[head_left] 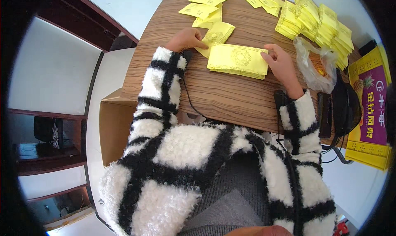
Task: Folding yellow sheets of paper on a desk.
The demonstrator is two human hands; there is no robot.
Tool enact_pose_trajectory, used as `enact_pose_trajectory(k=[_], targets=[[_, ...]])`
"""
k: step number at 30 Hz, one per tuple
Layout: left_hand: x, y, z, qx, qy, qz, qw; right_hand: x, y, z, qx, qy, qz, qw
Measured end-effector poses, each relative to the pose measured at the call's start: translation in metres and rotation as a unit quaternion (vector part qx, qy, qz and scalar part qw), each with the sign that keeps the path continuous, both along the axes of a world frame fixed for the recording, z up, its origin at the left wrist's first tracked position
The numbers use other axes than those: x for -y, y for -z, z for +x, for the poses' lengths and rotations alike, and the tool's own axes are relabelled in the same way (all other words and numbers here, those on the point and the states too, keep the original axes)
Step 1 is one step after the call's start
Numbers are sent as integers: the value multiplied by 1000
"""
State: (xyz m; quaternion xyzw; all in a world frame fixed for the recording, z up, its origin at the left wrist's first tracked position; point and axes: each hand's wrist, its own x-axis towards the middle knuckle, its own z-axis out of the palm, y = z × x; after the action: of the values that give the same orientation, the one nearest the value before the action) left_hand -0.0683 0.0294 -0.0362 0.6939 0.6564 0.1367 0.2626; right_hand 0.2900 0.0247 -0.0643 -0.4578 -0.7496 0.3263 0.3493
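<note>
Yellow printed sheets (238, 61) are lying in one squared stack near the near edge of the wooden table (222, 93), where bare wood is leaving room. Right hand (281, 64) is pinching the stack's right end, fingers curled. Left hand (186, 39) is pressing one loose yellow sheet (216, 36) flat, fingers nearly closed. A clear plastic bag (315, 67) is crowding the right edge. Farther yellow bundles (317, 23) are lining the far edge.

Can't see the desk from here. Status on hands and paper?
Left hand pinching a single yellow sheet. Right hand on the edge of the yellow stack. Plastic bag beside right hand.
</note>
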Motion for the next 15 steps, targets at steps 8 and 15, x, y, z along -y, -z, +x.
enact_pose_trajectory(k=[8, 15], targets=[[-1, -10, 4, 153, -29, 80, 985, 0, -4, 3, -6, 9, 9, 1000], [3, -16, 11, 358, 18, 164, 919, 2, -7, 5, 15, 19, -7, 1000]])
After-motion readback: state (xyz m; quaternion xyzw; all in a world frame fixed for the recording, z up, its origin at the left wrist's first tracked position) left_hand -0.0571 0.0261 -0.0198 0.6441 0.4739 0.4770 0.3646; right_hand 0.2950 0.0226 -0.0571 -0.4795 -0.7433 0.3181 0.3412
